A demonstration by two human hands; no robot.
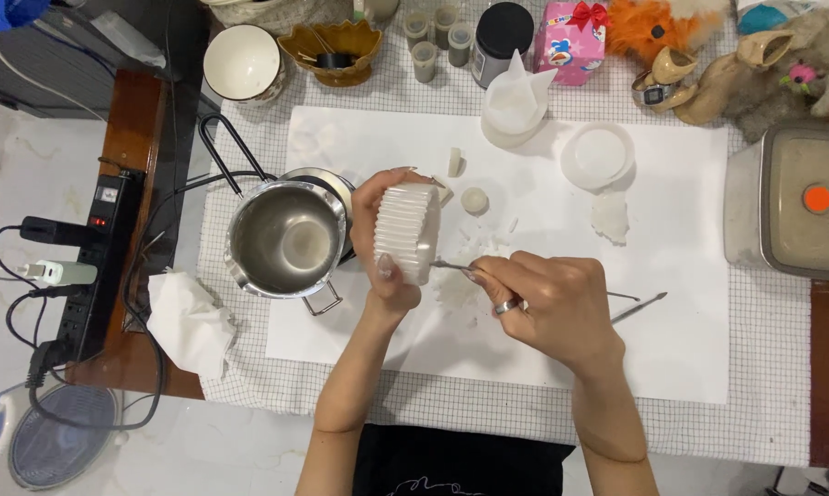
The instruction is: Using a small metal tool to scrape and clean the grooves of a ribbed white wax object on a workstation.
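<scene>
The ribbed white mould (pixel 408 230) sits in the left hand (pixel 389 241), whose grip wraps it above the white sheet (pixel 359 147) on the table (pixel 763 367). The right hand (pixel 548 298) pinches a thin metal tool (pixel 449 265), tip touching the mould's lower edge. Just left, a steel pot (pixel 284 241) holds pale wax; the sheet nearer the person lies open

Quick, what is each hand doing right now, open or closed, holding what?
Left hand: closed around a white ribbed mould.
Right hand: closed on a thin metal tool, tip at the mould.
</scene>
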